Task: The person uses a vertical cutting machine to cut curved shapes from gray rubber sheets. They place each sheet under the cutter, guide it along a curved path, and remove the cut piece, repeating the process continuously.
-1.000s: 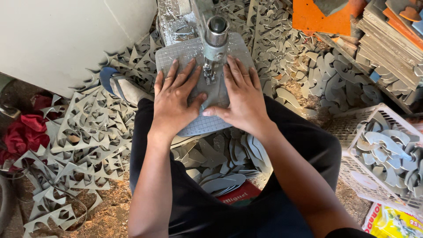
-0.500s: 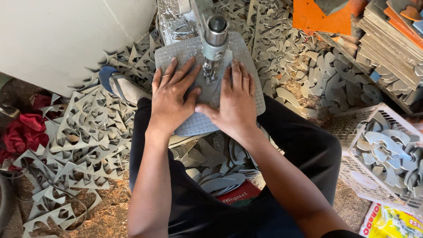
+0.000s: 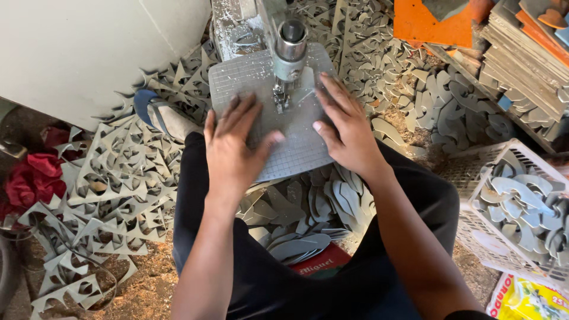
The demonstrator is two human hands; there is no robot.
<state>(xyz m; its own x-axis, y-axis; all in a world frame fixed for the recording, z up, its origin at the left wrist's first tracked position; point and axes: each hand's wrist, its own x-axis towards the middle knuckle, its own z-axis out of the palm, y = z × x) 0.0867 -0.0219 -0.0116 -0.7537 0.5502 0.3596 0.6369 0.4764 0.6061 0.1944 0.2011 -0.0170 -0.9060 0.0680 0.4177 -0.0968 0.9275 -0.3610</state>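
A grey gridded sheet (image 3: 296,148) lies on the small table of a cutting machine. The machine's metal head (image 3: 290,47) stands over it, its blade (image 3: 280,98) meeting the sheet between my hands. My left hand (image 3: 234,148) rests flat on the sheet's left part, fingers spread. My right hand (image 3: 347,127) presses flat on the right part, fingers pointing up towards the blade. Both hands hold the sheet down rather than gripping it.
Grey offcut frames (image 3: 106,189) are heaped on the floor at left. Cut grey shapes (image 3: 308,213) lie between my knees. A white basket (image 3: 474,237) at right holds more cut shapes. Stacked boards (image 3: 521,53) and an orange sheet (image 3: 427,24) sit top right; red cloth (image 3: 29,184) far left.
Both hands have spread apart on the sheet: the right hand slid out to the right of the blade, the left hand drew slightly down and left. The sheet turned a little.
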